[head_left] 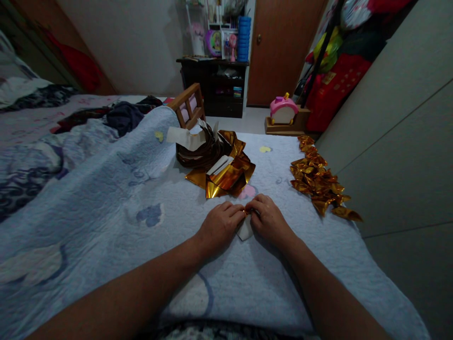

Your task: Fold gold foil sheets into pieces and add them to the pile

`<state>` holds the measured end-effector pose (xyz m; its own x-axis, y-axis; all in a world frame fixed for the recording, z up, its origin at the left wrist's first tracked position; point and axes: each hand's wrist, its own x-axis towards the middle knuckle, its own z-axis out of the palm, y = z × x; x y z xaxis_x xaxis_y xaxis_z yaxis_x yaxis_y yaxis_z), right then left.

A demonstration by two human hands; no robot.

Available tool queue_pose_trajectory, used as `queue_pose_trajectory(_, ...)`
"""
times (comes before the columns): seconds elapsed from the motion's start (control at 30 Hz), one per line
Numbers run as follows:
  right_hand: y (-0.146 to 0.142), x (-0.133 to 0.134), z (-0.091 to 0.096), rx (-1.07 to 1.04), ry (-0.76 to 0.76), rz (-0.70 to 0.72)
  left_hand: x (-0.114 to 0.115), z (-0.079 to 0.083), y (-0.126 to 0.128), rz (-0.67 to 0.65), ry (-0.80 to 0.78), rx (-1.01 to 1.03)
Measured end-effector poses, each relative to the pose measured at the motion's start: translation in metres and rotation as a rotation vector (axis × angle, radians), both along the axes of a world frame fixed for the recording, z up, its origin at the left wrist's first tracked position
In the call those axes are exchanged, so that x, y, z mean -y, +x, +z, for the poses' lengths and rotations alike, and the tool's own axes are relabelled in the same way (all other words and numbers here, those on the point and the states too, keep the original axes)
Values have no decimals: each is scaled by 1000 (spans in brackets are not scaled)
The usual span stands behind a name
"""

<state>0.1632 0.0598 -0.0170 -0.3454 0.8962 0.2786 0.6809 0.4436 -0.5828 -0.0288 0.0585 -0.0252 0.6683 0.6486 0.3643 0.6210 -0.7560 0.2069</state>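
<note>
My left hand (220, 223) and my right hand (268, 218) meet fingertip to fingertip on the pale blue quilt (116, 198). Both pinch a small paper piece (245, 231), white side showing below the fingers, pressed flat against the quilt. Just beyond the hands lies a loose stack of gold foil sheets (226, 177). Behind it stands a dark round bundle of foil paper (200, 151) with a white strip on top. A row of folded gold foil pieces (318, 177) runs along the right edge of the bed.
A grey wall panel (396, 141) borders the bed on the right. Clothes and bedding (116, 115) are heaped at the far left. A wooden frame (189, 105), a pink toy (283, 109), a dark cabinet (215, 87) and a door (279, 47) stand beyond the bed.
</note>
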Motion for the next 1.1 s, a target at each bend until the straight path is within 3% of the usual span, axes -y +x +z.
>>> queue_pose_trajectory(0.7,11,-6,-1,-24,-30,-59,1,1,-1,-9,-11,31)
queue_pose_trajectory(1.1,15,-4,1,68,19,-6,-3,-3,1,25,-21,-85)
